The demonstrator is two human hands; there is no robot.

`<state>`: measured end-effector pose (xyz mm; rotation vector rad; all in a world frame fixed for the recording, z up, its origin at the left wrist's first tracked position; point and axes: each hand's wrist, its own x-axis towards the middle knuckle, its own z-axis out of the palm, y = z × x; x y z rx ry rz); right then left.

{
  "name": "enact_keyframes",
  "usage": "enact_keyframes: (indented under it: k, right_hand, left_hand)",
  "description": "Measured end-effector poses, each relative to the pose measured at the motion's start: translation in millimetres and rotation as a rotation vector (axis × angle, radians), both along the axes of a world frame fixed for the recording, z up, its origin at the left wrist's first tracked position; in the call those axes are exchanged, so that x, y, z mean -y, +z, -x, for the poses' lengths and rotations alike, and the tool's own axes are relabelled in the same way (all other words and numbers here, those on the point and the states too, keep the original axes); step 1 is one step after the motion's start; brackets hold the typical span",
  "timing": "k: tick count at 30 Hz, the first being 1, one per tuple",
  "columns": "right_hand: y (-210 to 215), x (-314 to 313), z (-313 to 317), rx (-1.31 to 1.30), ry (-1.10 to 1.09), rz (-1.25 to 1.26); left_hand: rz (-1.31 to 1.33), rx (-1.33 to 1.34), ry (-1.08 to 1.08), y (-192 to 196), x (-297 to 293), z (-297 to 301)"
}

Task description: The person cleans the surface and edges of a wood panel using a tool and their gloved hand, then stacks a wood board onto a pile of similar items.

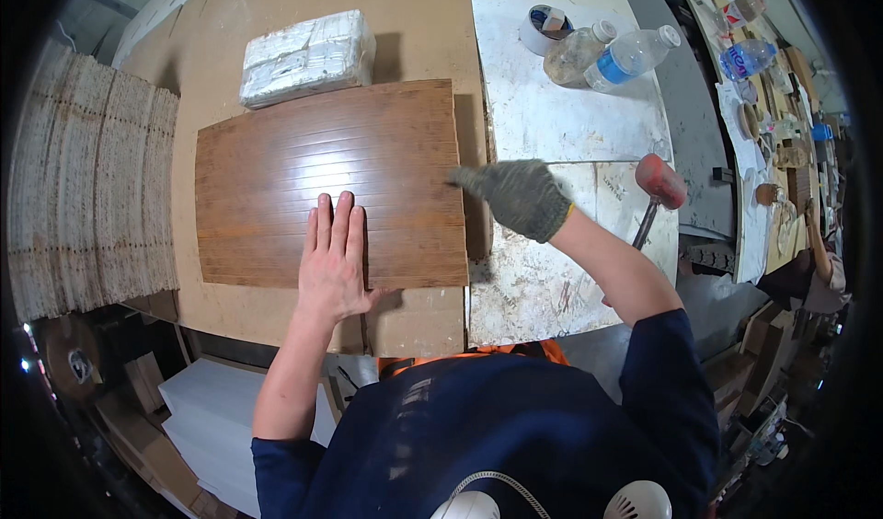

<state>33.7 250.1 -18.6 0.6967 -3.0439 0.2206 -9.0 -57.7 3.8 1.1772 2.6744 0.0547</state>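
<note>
A brown wooden panel with lengthwise grooves lies on the tan board of the bench. My bare left hand rests flat on its near half, fingers stretched forward and thumb out to the side. At the panel's right edge is my right hand, in a dark grey-green knitted glove. The glove narrows to a blurred tip that overlaps this edge; the other fingers are hidden, and I cannot see anything held. Just beyond the panel's far edge sits a block wrapped in white.
A tall stack of thin sheets stands at the left. On the white surface to the right are a tape roll, two plastic bottles and a red-headed mallet. Farther right, another person is beside a cluttered bench.
</note>
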Motion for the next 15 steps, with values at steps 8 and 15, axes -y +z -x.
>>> enact_keyframes:
  k: [8,15]
  right_hand:
    - [2,21,-69,0.133,0.258,0.197]
    - [-15,33,-99,0.059,0.286,0.270]
  left_hand:
    - [0.027,-0.011,0.003,2,-1,0]
    - [-0.016,-0.032,-0.012,-6,2,-1]
